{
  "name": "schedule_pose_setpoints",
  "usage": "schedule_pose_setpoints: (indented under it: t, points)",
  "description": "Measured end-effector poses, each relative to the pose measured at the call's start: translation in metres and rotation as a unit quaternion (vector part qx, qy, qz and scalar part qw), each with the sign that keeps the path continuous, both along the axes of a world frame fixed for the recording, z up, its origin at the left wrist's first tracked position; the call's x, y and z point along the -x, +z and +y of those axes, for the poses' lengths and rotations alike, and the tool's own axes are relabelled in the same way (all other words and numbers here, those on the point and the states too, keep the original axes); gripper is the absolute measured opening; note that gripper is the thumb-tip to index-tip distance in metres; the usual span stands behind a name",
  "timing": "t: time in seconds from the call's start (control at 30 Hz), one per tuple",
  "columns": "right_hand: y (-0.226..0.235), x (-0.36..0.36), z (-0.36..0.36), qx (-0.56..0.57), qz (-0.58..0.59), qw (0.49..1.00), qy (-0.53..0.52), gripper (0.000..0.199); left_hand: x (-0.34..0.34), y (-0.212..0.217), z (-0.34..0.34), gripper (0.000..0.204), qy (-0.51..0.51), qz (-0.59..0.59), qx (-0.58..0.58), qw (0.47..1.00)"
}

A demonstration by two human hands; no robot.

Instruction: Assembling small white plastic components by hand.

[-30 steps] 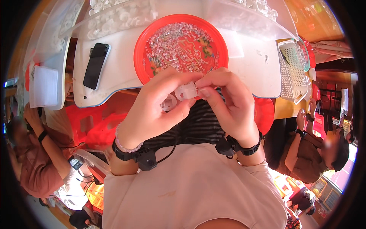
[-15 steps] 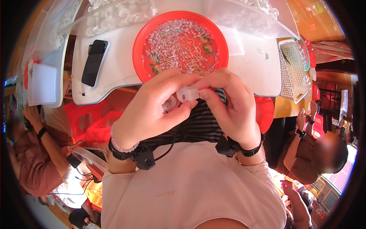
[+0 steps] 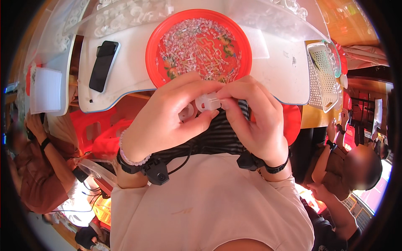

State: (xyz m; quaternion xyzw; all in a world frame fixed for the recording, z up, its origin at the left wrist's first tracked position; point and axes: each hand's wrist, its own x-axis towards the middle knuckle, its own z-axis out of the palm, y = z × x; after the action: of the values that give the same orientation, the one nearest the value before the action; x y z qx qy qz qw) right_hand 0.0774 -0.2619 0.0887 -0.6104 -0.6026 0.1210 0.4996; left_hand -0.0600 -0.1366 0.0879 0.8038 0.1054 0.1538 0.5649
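Above my lap, close to the near rim of a round red tray (image 3: pixel 152 54), both hands meet. My left hand (image 3: pixel 165 111) is closed around a small translucent white plastic housing (image 3: pixel 205 104) with an opening in its side. A second round part of white plastic (image 3: pixel 186 113) shows inside the curl of the left fingers. My right hand (image 3: pixel 257 117) pinches at the housing's right side, where thin metal legs (image 3: pixel 215 100) show; the LED they seem to belong to is mostly hidden by the fingertips. Many loose clear LEDs (image 3: pixel 192 48) with long legs lie in the tray.
On the white table (image 3: pixel 276 75) a black phone (image 3: pixel 102 69) lies left of the tray. Clear bins (image 3: pixel 130 19) of white plastic parts stand behind. A white perforated basket (image 3: pixel 324 79) is at the right, a white stack (image 3: pixel 46 90) far left. Other people sit on both sides.
Both hands stay together at the housing, with the right hand shifted very slightly to the right. The thin metal legs show a little more clearly. A person's arm at the lower right has moved.
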Motion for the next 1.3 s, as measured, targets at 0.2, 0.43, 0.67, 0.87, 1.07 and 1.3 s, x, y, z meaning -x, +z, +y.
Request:
schedule_pose_setpoints:
  t: [0.2,0.43,0.67,0.87,1.07,1.3]
  points:
    - [0.003,0.001,-0.002,0.014,0.015,1.0,0.0,0.019,0.002,0.001,0.002,0.032,-0.007,-0.001,0.001,1.0]
    - [0.001,0.002,-0.001,0.002,0.011,1.0,0.001,0.017,0.003,0.002,0.002,0.033,0.001,0.019,-0.013,1.0]
    - [0.003,0.001,-0.001,0.009,0.002,1.0,0.003,0.016,0.004,0.005,0.001,0.033,0.004,0.035,-0.033,0.999]
    - [0.005,0.005,-0.001,0.005,-0.04,0.999,-0.02,0.019,0.003,0.003,0.0,0.032,0.01,0.003,-0.034,0.999]
    - [0.004,0.006,-0.002,-0.011,-0.095,0.995,-0.015,0.027,0.002,0.005,-0.003,0.032,0.025,0.007,-0.064,0.998]
    - [-0.006,0.006,0.0,-0.007,-0.112,0.993,0.019,0.029,0.002,-0.004,-0.001,0.038,0.019,0.001,-0.123,0.992]
